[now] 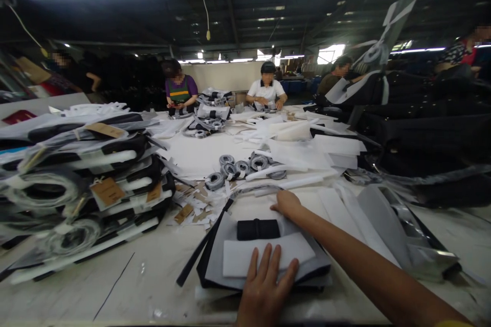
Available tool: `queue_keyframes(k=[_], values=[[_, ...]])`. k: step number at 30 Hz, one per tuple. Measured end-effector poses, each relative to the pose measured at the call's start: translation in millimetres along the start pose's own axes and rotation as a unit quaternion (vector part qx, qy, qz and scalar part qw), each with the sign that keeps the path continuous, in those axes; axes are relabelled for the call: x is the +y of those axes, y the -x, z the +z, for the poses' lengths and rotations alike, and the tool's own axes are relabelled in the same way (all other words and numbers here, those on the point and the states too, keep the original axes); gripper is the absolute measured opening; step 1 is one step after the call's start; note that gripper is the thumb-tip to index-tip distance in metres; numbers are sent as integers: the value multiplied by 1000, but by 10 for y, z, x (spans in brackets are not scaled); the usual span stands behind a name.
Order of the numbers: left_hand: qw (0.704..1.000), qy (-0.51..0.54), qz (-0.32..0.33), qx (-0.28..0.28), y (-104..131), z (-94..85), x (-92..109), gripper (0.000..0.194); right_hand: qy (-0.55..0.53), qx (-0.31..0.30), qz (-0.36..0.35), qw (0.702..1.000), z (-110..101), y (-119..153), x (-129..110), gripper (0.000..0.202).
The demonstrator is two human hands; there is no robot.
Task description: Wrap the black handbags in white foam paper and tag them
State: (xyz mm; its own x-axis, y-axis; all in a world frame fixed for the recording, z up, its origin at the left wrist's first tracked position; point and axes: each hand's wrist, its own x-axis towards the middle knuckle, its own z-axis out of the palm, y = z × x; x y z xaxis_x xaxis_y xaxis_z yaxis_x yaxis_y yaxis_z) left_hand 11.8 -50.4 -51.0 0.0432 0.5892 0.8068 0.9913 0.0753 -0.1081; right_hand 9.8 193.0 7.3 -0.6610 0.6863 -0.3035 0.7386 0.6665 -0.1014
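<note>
My left grip [266, 283] lay open, palm down and fingers spread, on a white foam sheet [237, 255]. My right grip [288, 205] reached across from the right with its fingers bent, at the right end of a curved, plastic-wrapped handle [251, 189]; I couldn't tell whether it had closed on anything. The bag [219, 245], black at its edges and pale grey over its front, lay flat on the desk [153, 286] straight before me, handle pointing away. Just beyond the foam sheet, on the bag, sat a small black roll [258, 230] with a band around its middle. A black strap [203, 245] trailed off the bag's left side.

Past the handle lay a cluster of wrapped coils [242, 167], with paper scraps [197, 202] nearer on the left. A tall stack of wrapped bags [115, 163] stood to my left, one brown tag [107, 192] hanging from it. More white sheets [335, 149] spread beyond to the right, near a heap of black bags [433, 138]. Across from me sat a co-worker in a white shirt [266, 91] and another in purple sleeves [191, 86].
</note>
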Motion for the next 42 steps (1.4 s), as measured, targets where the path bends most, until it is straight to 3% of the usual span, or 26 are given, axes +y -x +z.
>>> queue_keyframes(k=[5, 10, 16, 22, 25, 31, 37, 42], values=[[1000, 8, -7, 4, -14, 2, 15, 38, -37, -43, 0, 998, -28, -71, 125, 29], [1000, 9, -12, 8, -3, 20, 16, 38, -117, -27, -31, 992, -16, -72, 251, 26], [1000, 12, -20, 2, 8, 13, 23, 40, -288, -37, -74, 954, 34, 64, 413, 21], [1000, 17, -11, -4, -2, -5, 12, 40, -404, -9, -126, 906, -26, 187, 519, 70], [1000, 17, -14, -5, 0, -7, 12, 40, -407, 20, -131, 904, -72, 205, 556, 76], [1000, 13, -7, -18, 6, 3, 11, 40, -364, 58, -154, 917, -166, 83, 604, 41], [1000, 17, -11, -3, 0, 25, 9, 39, -329, 91, -189, 921, -367, -119, 563, 44], [1000, 16, -6, -24, 4, 6, -8, 41, -309, 142, -207, 917, -706, 177, 466, 39]])
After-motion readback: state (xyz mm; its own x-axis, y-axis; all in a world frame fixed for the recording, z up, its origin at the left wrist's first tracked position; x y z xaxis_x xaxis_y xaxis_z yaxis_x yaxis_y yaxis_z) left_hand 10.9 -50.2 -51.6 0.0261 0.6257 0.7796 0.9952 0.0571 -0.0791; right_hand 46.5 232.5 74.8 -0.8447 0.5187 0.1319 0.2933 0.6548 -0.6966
